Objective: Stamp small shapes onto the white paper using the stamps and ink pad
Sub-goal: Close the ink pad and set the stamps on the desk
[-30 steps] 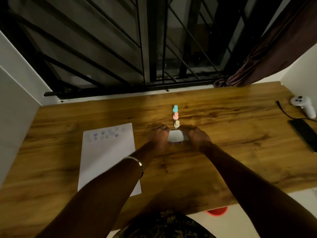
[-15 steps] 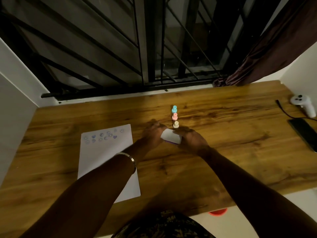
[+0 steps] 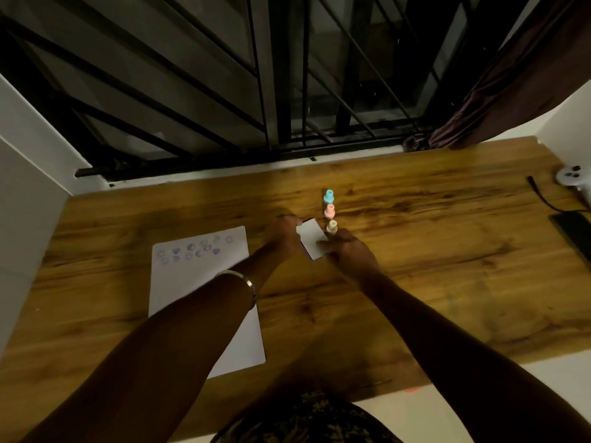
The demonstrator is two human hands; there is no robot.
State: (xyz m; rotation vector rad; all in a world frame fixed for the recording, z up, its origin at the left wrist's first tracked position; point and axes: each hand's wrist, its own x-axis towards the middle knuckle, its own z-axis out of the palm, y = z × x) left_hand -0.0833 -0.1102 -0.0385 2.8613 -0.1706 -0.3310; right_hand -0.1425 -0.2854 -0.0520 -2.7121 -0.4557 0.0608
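Observation:
A small white ink pad box is held between both hands at the middle of the wooden table, tilted up on its left. My left hand grips its left side and my right hand grips its right side. Three small stamps stand in a line just beyond it: a blue stamp, a pink stamp and a cream stamp. The white paper lies to the left, with several blue stamped shapes near its top edge.
A black phone with a cable and a white controller lie at the table's right edge. A barred window runs along the back, and a dark curtain hangs at the back right. White walls stand on both sides.
The white ink pad box has tilted and turned between my hands, its lid side lifting. My hands have shifted slightly apart around it. The stamps and paper have not moved.

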